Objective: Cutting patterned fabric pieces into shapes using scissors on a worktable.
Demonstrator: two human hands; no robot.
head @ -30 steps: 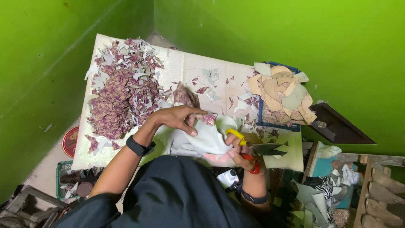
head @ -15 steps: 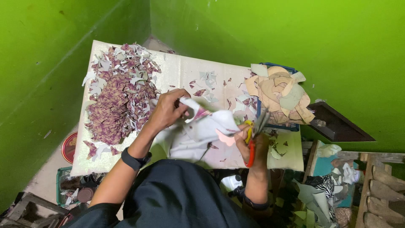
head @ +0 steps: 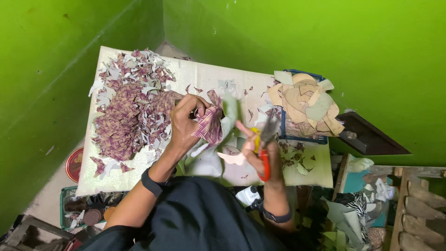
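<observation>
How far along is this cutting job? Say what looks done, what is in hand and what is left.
Done: a big pile of cut pieces covers the board's left side. In hand: the left hand holds a purple patterned piece; the right hand grips scissors. Left: a stack of tan shapes in the blue tray looks untouched.

A single head-worn camera looks steeply down from close above the bench point(head: 297, 172), facing the green wall corner point(head: 162, 28); no second view shares it.
</observation>
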